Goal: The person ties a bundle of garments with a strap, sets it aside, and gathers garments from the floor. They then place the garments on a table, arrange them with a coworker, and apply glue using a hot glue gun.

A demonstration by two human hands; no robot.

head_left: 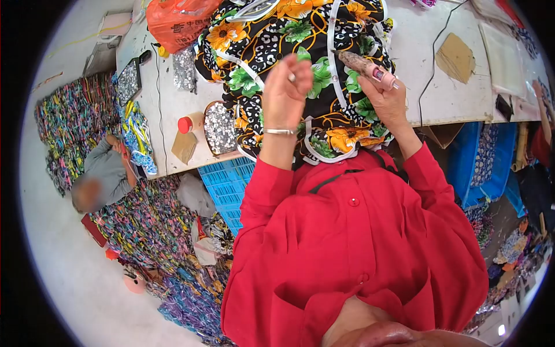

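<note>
My left hand [287,92], with a metal bracelet [280,132] at the wrist, is raised over a black garment fabric [315,46] printed with orange and green flowers and edged in white binding. Its fingers are curled together and slightly blurred; a small shiny spot shows at them, and what they pinch, if anything, I cannot make out. My right hand [386,104] is closed around a pink tube-shaped tool [370,68] with a dark, stained far end and a small dark label. The tool lies slanted above the fabric's right side. The fabric hangs over the table's near edge towards my lap.
On the white table [147,110] are a tray of silvery pieces [219,128], a red-capped jar [189,122], brown cardboard [455,58], cords and an orange bag [179,23]. Blue crates [222,185] stand below. At left a person [107,170] handles fabric beside colourful bundles.
</note>
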